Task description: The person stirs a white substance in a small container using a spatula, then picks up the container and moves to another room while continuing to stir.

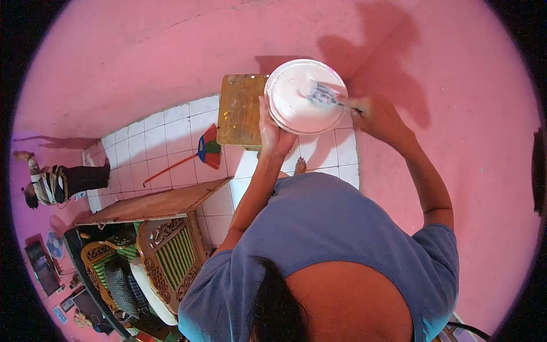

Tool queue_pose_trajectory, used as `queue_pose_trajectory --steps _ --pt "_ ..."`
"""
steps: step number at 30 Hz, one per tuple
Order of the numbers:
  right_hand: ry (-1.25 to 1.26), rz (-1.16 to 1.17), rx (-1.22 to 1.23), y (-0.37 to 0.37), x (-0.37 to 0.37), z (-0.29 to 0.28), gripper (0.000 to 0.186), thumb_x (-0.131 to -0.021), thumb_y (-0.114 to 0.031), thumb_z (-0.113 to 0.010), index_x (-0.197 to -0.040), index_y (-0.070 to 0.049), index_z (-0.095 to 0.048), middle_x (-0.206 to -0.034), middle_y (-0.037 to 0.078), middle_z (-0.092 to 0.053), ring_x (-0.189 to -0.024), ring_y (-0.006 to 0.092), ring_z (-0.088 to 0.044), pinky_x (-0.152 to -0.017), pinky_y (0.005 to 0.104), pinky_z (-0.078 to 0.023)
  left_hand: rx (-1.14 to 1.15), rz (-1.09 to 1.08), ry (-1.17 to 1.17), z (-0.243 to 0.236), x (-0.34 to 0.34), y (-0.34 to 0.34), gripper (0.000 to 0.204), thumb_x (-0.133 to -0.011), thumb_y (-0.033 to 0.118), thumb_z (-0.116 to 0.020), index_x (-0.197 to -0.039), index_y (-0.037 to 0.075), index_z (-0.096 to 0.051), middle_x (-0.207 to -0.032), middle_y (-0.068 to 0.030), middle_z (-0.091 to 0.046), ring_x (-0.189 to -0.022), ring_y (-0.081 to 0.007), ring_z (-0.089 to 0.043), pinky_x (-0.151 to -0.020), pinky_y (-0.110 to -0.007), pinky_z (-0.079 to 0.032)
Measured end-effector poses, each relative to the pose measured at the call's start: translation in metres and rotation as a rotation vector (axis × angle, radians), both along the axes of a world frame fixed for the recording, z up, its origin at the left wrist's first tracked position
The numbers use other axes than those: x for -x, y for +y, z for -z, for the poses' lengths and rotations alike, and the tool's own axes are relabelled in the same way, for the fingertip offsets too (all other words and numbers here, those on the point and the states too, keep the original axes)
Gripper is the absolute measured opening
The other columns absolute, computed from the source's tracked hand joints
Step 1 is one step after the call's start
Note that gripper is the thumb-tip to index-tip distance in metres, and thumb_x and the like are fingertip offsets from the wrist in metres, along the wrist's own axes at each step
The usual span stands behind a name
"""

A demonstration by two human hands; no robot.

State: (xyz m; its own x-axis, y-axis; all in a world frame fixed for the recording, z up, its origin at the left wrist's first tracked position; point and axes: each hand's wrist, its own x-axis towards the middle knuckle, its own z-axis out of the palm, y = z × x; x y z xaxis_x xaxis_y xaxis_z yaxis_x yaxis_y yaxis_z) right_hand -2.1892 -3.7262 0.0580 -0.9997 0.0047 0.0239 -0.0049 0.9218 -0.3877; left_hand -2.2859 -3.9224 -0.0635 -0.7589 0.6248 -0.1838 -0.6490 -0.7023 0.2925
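Note:
A round white paint tub (299, 121) is held up in front of me, with pale paint smeared over its inside. My left hand (274, 132) grips it at the near left side, with the thumb up along the rim and the other fingers partly hidden beneath. In my right hand (379, 118) is a paintbrush (326, 94), its fingers closed round the handle. The bristle end, coated with whitish paint, lies over the tub's right half. Whether the bristles touch the paint I cannot tell.
A paint-spotted wooden stool (244, 111) stands left of the tub, by the pink wall (154, 62). On the tiled floor lies a red-handled broom (209, 147). Carved chairs (174, 251) sit beside a wooden panel (154, 202) at lower left. Another person (68, 181) stands far left.

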Motion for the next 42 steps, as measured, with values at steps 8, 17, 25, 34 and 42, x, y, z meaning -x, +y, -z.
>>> queue_pose_trajectory --steps 8,17,25,34,42 --pt "0.210 0.068 -0.026 0.007 -0.005 0.018 0.037 -0.085 -0.009 -0.058 -0.120 -0.018 -0.066 -0.079 0.017 -0.062 -0.069 0.0336 -0.060 -0.062 0.0415 -0.047 0.016 -0.018 -0.025 -0.003 -0.003 0.000 0.061 -0.099 0.055 -0.032 -0.142 0.013 -0.037 -0.144 -0.0125 -0.043 -0.130 -0.0301 -0.043 -0.108 -0.051 -0.037" --pt "0.059 0.166 0.082 -0.010 -0.013 0.013 0.036 -0.086 -0.007 -0.057 -0.120 -0.018 -0.067 -0.081 0.019 -0.064 -0.069 0.0337 -0.063 -0.064 0.0415 -0.050 0.069 -0.102 -0.049 -0.007 -0.008 0.000 0.060 -0.100 0.054 -0.033 -0.142 0.012 -0.038 -0.143 -0.0117 -0.043 -0.129 -0.0303 -0.045 -0.107 -0.051 -0.038" --pt "0.097 0.174 0.053 -0.026 -0.014 0.038 0.036 -0.085 -0.008 -0.057 -0.120 -0.013 -0.066 -0.078 0.023 -0.063 -0.068 0.0364 -0.062 -0.065 0.0444 -0.049 -0.010 -0.099 -0.047 0.009 -0.006 0.008 0.060 -0.098 0.056 -0.034 -0.142 0.014 -0.038 -0.142 -0.0113 -0.045 -0.128 -0.0302 -0.046 -0.105 -0.051 -0.041" --pt "0.111 0.210 0.029 -0.029 0.005 0.029 0.036 -0.086 -0.011 -0.058 -0.121 -0.014 -0.065 -0.084 0.022 -0.064 -0.074 0.0362 -0.063 -0.066 0.0427 -0.049 -0.038 -0.073 -0.043 0.005 -0.016 0.013 0.063 -0.097 0.057 -0.036 -0.142 0.013 -0.038 -0.143 -0.0122 -0.043 -0.128 -0.0308 -0.046 -0.107 -0.050 -0.038" --pt "-0.006 0.171 0.070 -0.014 -0.023 -0.003 0.031 -0.086 -0.016 -0.060 -0.116 -0.016 -0.068 -0.089 0.018 -0.067 -0.077 0.0347 -0.064 -0.069 0.0431 -0.049 -0.033 -0.132 -0.007 0.019 -0.011 0.008 0.066 -0.097 0.058 -0.036 -0.145 0.012 -0.035 -0.145 -0.0149 -0.041 -0.130 -0.0346 -0.043 -0.108 -0.054 -0.035"
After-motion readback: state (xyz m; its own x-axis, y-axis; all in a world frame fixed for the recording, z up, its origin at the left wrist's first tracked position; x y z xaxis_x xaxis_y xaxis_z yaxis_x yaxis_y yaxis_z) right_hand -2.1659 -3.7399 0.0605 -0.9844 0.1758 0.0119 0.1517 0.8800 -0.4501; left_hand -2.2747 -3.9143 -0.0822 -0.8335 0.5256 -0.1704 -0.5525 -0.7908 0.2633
